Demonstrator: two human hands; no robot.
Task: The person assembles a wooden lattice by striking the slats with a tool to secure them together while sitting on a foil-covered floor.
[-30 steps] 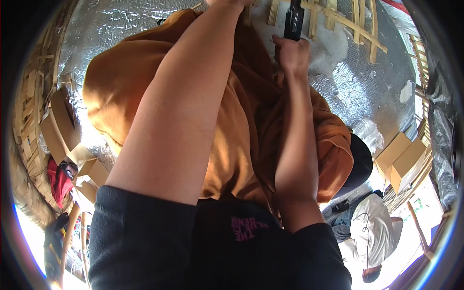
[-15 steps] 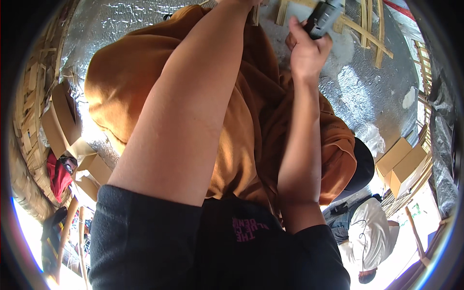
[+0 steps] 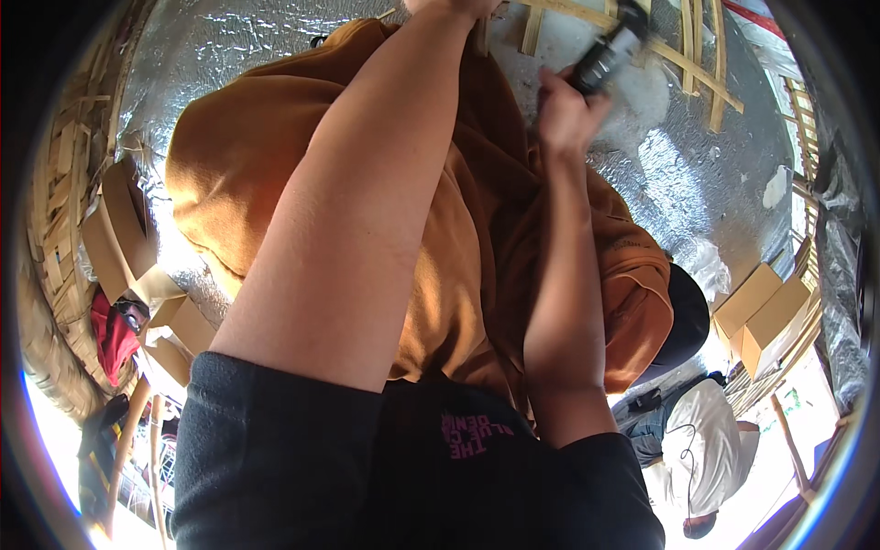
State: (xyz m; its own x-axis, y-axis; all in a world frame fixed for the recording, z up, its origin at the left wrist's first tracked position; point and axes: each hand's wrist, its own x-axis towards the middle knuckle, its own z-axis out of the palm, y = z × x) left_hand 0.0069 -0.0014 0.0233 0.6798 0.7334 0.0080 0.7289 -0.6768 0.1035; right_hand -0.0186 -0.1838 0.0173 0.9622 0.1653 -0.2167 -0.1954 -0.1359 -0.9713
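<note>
My right hand (image 3: 570,117) is closed around a black-and-grey hand tool (image 3: 600,64), which is blurred by motion, so its exact kind is unclear. The tool slants up and to the right, over pale wooden strips (image 3: 683,62) laid crosswise on the shiny floor sheet (image 3: 742,174). At the top edge, my left hand (image 3: 456,7) is cut off by the picture, with its fingers hidden. It is beside the end of a strip (image 3: 532,29). Brown cloth (image 3: 367,192) covers my lap under both forearms.
Open cardboard boxes stand on the left (image 3: 119,225) and on the right (image 3: 759,312). A red cloth item (image 3: 112,339) lies by the left box. Woven walling (image 3: 64,183) curves along the left. Another person in a white shirt (image 3: 706,449) is at the lower right.
My right hand has moved slightly down and to the left with the tool. A little more of my left hand shows at the top edge.
</note>
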